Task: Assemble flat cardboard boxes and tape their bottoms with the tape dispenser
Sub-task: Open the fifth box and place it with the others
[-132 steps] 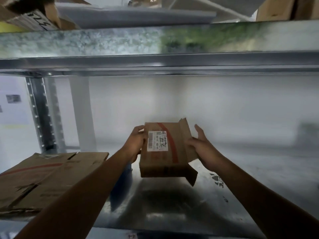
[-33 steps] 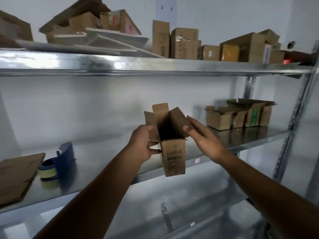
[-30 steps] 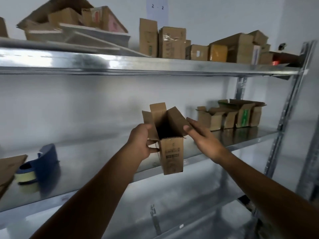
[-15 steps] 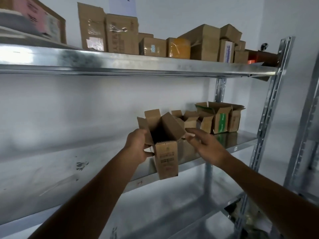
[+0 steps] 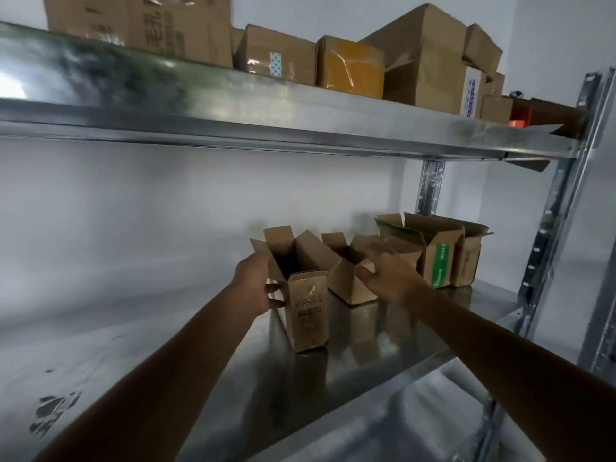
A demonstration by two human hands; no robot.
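setting assembled box [image 5: 308,308] on shelf [image 5: 366,361], left hand [image 5: 256,285] gripping its side, right hand [image 5: 386,278] slack, empty. next: release gently, keep upright.

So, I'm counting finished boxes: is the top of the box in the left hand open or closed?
Open. The left hand grips the box upright; its top flaps stand up and the dark inside shows.

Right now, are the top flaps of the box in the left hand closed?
No, the box in the left hand has its flaps up and open.
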